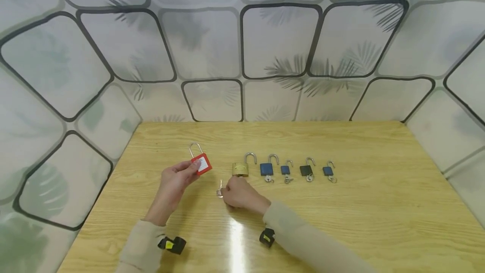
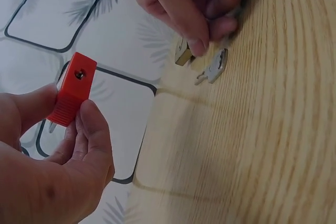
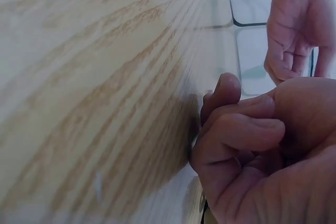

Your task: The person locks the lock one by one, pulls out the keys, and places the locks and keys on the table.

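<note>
A red padlock [image 1: 201, 164] with a white label is held between the thumb and fingers of my left hand [image 1: 176, 184], raised over the table. Its shackle points up and away. The left wrist view shows a keyhole in the underside of the red padlock [image 2: 76, 85]. My right hand [image 1: 242, 194] is low at the tabletop, fingers bent, beside small silver keys [image 1: 219, 191]. In the left wrist view the keys [image 2: 214, 67] lie just by its fingertips; whether it pinches them is unclear. Directly beyond this hand sits a brass padlock [image 1: 240, 169] with its shackle open.
To the right of the brass padlock stand a blue padlock [image 1: 266, 169], a smaller blue one [image 1: 285, 170], a black padlock [image 1: 305, 170] and another small blue padlock [image 1: 328, 171], all with raised shackles and keys. The wooden table [image 1: 379, 214] meets patterned cloth walls [image 1: 280, 45].
</note>
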The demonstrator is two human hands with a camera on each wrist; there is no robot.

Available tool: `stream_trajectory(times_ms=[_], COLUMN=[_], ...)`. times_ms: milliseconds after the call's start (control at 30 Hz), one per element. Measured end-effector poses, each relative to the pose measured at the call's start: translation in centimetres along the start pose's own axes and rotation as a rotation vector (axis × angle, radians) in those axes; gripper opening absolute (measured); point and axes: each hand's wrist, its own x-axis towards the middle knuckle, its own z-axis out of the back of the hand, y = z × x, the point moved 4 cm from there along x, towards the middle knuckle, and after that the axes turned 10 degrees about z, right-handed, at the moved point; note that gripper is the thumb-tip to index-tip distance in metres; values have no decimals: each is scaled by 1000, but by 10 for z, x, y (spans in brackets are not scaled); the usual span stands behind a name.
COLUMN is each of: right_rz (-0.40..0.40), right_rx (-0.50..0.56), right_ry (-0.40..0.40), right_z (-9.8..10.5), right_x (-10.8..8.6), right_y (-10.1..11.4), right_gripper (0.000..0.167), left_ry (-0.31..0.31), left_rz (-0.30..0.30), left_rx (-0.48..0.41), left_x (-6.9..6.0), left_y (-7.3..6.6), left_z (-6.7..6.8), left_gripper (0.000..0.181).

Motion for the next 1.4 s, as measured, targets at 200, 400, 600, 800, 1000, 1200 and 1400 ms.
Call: stream_trajectory(times_ms=[200, 400, 600, 800, 1000, 1200, 1400], right_rz=[2, 34, 21, -8, -39, -63, -77], right_rx=[34, 42, 42, 33, 56, 68, 41], right_ry=[-30, -50, -69, -108, -117, -116, -140], right_z=[15, 39, 61, 78, 87, 92, 98], right_x=[-14, -29, -40, -47, -54, -59, -62], right_y=[-4, -2, -5, -11, -17, -27, -32], right_gripper=[50, 45, 42, 38, 37, 36, 35], left_ry=[-32, -94, -130, -130, -121, -125, -151], left_rz=[-30, -72, -119, -150, -145, -183, -209], left_rx=[132, 279, 468, 552, 583, 644, 683], left_x=[8, 23, 40, 47, 49, 51, 54], left_y=[3, 8, 10, 8, 7, 8, 8], left_z=[-5, -10, -18, -27, -33, -37, -40], left_gripper=[49, 40, 40, 38, 37, 36, 31])
